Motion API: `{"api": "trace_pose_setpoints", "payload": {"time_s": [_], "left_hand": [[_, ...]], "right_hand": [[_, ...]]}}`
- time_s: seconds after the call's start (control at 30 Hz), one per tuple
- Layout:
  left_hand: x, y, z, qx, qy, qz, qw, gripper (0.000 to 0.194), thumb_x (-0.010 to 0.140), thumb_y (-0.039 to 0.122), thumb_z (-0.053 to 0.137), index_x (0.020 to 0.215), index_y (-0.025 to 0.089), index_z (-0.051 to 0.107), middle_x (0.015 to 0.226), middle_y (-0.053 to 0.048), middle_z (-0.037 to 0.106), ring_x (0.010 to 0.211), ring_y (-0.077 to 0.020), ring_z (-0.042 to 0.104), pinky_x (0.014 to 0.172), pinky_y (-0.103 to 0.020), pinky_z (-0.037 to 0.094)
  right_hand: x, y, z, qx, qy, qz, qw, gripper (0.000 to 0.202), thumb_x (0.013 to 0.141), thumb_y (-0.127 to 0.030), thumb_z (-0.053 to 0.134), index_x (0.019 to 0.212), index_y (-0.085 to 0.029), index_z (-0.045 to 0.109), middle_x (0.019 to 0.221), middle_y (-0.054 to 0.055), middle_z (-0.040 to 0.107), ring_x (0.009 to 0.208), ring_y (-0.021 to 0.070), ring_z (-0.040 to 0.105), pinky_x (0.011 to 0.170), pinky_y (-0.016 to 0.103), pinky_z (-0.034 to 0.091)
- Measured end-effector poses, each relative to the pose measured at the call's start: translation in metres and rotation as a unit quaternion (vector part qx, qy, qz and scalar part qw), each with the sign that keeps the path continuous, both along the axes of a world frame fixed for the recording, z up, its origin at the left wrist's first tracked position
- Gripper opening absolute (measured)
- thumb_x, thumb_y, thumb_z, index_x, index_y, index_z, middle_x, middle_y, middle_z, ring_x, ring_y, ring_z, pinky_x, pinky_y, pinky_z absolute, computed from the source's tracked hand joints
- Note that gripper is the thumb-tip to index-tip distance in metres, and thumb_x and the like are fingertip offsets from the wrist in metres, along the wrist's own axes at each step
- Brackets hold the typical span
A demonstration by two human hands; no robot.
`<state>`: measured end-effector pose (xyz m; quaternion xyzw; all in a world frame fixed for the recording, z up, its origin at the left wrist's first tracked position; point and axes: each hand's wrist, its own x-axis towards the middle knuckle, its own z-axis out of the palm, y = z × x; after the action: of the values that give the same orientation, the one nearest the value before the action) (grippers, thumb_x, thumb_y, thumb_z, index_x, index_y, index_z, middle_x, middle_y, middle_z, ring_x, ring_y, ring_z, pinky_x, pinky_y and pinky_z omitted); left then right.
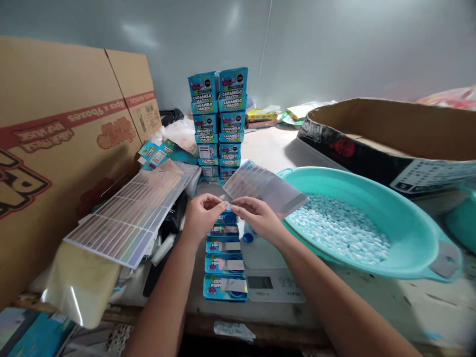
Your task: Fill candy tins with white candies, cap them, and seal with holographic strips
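My left hand and my right hand meet above the far end of a row of blue candy boxes. Their thumbs and forefingers pinch a small pale sticker strip, mostly covered by the fingertips. Several boxes lie in the row, the nearest box at the front, and shiny strips show on them. Behind my right hand, a translucent sheet of stickers leans near the stacked boxes. A small blue cap sits right of the row, beside a flat digital scale.
Two tall stacks of blue candy boxes stand behind the hands. On the right are a turquoise basin of wrapped candies and an open carton. Sticker sheets and a large cardboard box occupy the left.
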<state>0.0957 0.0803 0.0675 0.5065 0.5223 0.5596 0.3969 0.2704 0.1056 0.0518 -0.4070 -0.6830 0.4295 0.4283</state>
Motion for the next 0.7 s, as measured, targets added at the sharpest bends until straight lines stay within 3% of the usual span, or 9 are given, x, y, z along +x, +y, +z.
{"api": "trace_pose_setpoints", "payload": {"time_s": [0.13, 0.23, 0.4, 0.53, 0.7], "left_hand": [[-0.008, 0.005, -0.004, -0.037, 0.015, -0.023, 0.999, 0.026, 0.065, 0.040, 0.082, 0.069, 0.018, 0.070, 0.065, -0.002, 0.072, 0.060, -0.0142, 0.064, 0.058, -0.023, 0.048], [-0.010, 0.004, -0.005, -0.052, 0.054, -0.003, 0.997, 0.026, 0.069, 0.043, 0.079, 0.069, 0.018, 0.071, 0.068, -0.003, 0.073, 0.061, -0.0158, 0.065, 0.060, -0.025, 0.047], [-0.009, -0.004, 0.000, -0.061, 0.243, 0.061, 0.966, 0.023, 0.070, 0.037, 0.079, 0.057, 0.021, 0.068, 0.059, -0.001, 0.065, 0.059, -0.0174, 0.060, 0.055, -0.026, 0.037], [-0.010, -0.004, 0.000, -0.052, 0.270, 0.063, 0.960, 0.025, 0.068, 0.035, 0.081, 0.052, 0.022, 0.066, 0.055, -0.001, 0.060, 0.057, -0.0173, 0.057, 0.054, -0.027, 0.035], [-0.015, 0.001, -0.005, -0.098, 0.304, 0.043, 0.947, 0.023, 0.070, 0.036, 0.081, 0.058, 0.020, 0.068, 0.062, -0.001, 0.063, 0.060, -0.0170, 0.058, 0.055, -0.027, 0.036]], "right_hand": [[0.001, 0.002, 0.001, -0.052, 0.037, 0.016, 0.998, 0.037, 0.073, -0.052, 0.077, 0.075, -0.016, 0.073, 0.070, 0.003, 0.071, 0.063, 0.0145, 0.061, 0.060, 0.028, 0.051], [0.004, 0.003, 0.004, -0.099, 0.064, 0.019, 0.993, 0.036, 0.068, -0.048, 0.080, 0.083, -0.015, 0.074, 0.066, 0.000, 0.066, 0.059, 0.0124, 0.057, 0.058, 0.027, 0.047], [0.006, 0.004, 0.007, -0.151, 0.073, -0.013, 0.986, 0.043, 0.062, -0.036, 0.078, 0.100, -0.016, 0.070, 0.055, -0.008, 0.055, 0.053, 0.0105, 0.049, 0.054, 0.025, 0.039], [0.004, 0.004, 0.005, -0.163, 0.076, -0.007, 0.984, 0.041, 0.063, -0.040, 0.077, 0.096, -0.019, 0.066, 0.056, -0.008, 0.055, 0.053, 0.0104, 0.048, 0.052, 0.024, 0.036], [0.002, 0.008, -0.006, -0.157, 0.051, 0.031, 0.986, 0.050, 0.064, -0.047, 0.079, 0.101, -0.018, 0.063, 0.052, -0.010, 0.050, 0.052, 0.0098, 0.043, 0.052, 0.024, 0.033]]}}
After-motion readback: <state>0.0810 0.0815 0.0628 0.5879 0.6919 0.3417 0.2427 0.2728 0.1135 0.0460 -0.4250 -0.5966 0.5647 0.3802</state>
